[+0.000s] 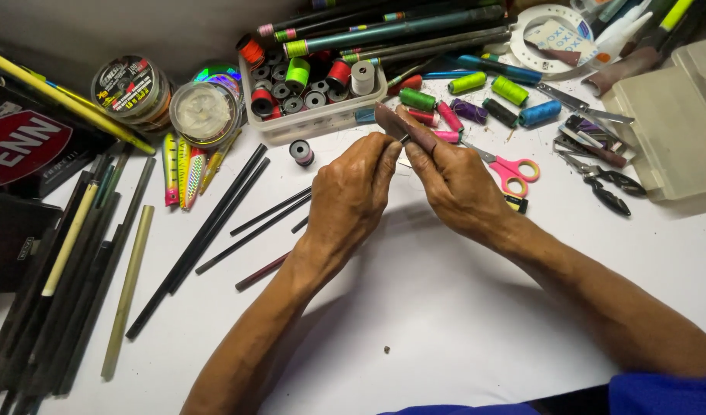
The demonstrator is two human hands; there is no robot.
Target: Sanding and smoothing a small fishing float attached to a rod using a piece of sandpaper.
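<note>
My left hand [351,196] and my right hand [453,180] meet over the middle of a white table [445,323]. Between their fingertips they pinch a folded strip of dark brown sandpaper [395,123] that stands up from the fingers. A thin dark piece shows at the fold, too small to identify. Both hands have their fingers closed on the strip. Just behind them sits a clear plastic box [311,119] full of thread spools.
Dark rod blanks [207,230] lie left of my hands, with more rods [68,277] at the far left. Fishing lures [182,173] and line spools [130,88] sit behind them. Pink-handled scissors [511,169], loose thread spools [507,92], pliers [607,184] and a beige case [676,131] lie to the right.
</note>
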